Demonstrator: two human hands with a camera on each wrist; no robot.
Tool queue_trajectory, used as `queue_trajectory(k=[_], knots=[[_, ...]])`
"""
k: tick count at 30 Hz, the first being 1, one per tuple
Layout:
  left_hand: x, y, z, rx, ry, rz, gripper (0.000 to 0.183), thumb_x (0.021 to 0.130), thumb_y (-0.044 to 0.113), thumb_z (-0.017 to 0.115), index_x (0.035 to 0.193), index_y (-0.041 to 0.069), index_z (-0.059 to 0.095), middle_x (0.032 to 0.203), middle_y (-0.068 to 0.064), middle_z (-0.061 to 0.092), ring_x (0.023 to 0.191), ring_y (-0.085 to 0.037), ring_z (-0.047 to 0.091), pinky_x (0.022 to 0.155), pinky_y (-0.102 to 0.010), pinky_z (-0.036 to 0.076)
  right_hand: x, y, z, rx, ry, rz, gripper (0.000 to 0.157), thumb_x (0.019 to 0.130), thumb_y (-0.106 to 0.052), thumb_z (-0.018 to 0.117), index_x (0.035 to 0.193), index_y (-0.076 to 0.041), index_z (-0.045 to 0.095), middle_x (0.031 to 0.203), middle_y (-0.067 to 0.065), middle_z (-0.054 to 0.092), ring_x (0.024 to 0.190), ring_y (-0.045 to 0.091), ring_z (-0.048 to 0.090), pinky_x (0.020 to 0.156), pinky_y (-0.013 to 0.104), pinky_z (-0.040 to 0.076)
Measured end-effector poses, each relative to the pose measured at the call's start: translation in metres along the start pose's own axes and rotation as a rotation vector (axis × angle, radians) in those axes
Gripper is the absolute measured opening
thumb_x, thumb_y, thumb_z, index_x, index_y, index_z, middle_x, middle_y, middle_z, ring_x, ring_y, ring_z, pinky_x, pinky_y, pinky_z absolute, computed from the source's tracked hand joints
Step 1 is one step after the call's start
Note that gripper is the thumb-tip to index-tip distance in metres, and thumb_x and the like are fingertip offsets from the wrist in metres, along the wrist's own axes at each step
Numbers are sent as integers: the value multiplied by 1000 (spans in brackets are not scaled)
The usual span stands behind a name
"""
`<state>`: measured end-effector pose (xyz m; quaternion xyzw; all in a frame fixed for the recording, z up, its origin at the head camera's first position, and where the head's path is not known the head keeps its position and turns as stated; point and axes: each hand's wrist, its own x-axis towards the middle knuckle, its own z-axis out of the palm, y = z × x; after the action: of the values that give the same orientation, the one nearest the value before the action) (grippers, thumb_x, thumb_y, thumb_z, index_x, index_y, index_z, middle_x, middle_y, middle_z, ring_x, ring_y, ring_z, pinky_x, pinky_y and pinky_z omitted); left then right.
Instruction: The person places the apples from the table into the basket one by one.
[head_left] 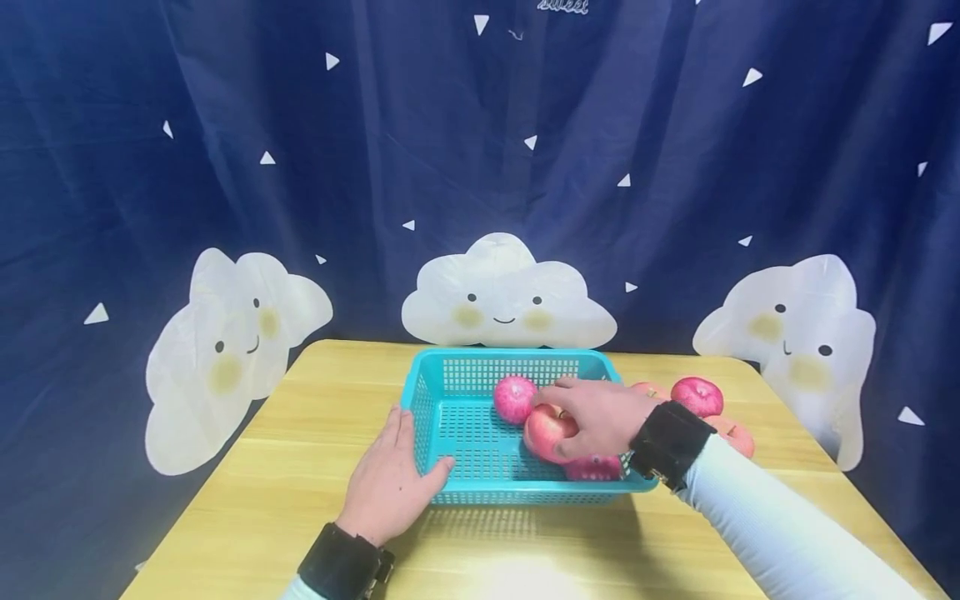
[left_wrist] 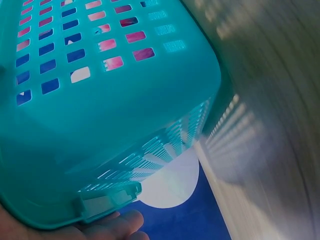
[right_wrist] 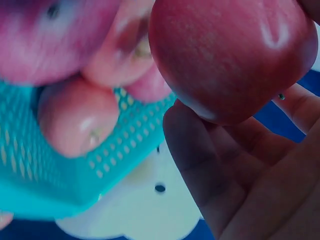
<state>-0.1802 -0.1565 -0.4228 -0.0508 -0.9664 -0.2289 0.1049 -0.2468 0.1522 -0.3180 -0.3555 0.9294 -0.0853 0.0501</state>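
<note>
My right hand (head_left: 603, 414) grips a red apple (head_left: 550, 432) over the right half of a turquoise plastic basket (head_left: 517, 486). In the right wrist view, the fingers curl round this apple (right_wrist: 230, 55). A bright pink round fruit (head_left: 515, 399) lies in the basket just left of the right hand, and a darker pink fruit (head_left: 594, 469) sits in the near right corner. More apples (right_wrist: 77, 117) in the basket show in the right wrist view. At the basket's left side, my left hand (head_left: 390, 479) rests against the rim, fingers extended and thumb spread.
Right of the basket, partly behind the right wrist, are a deep pink apple (head_left: 697, 396), a paler apple (head_left: 733, 435) and part of another apple (head_left: 648, 389). Everything stands on a light wooden table (head_left: 322, 400). Behind it hangs a dark blue curtain (head_left: 360, 183) with white clouds.
</note>
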Motion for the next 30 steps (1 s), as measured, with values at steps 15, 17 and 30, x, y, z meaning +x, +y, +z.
queue_trajectory(k=[15,17,30], knots=[[-2,2,0,3,-4,-20,102,92,66,57,154,-10,29,162,-26,23,146,-39,32,113,-54,34,20,-20,24,24,-71,-175,58,73,-22,80,128,-26,64,122,-7,61,90,7,57,76,29,51],[-1,2,0,5,-4,-20,102,92,66,57,154,-10,29,162,-26,23,146,-38,32,113,-54,34,21,-21,25,25,-75,-174,57,72,-21,80,127,-26,64,122,-6,62,90,8,57,75,29,51],[1,3,-1,17,5,-23,102,91,66,58,154,-9,30,163,-24,24,146,-37,33,111,-53,37,32,-20,31,-32,-131,-182,65,71,-14,85,131,-29,65,116,-12,65,93,8,57,75,26,52]])
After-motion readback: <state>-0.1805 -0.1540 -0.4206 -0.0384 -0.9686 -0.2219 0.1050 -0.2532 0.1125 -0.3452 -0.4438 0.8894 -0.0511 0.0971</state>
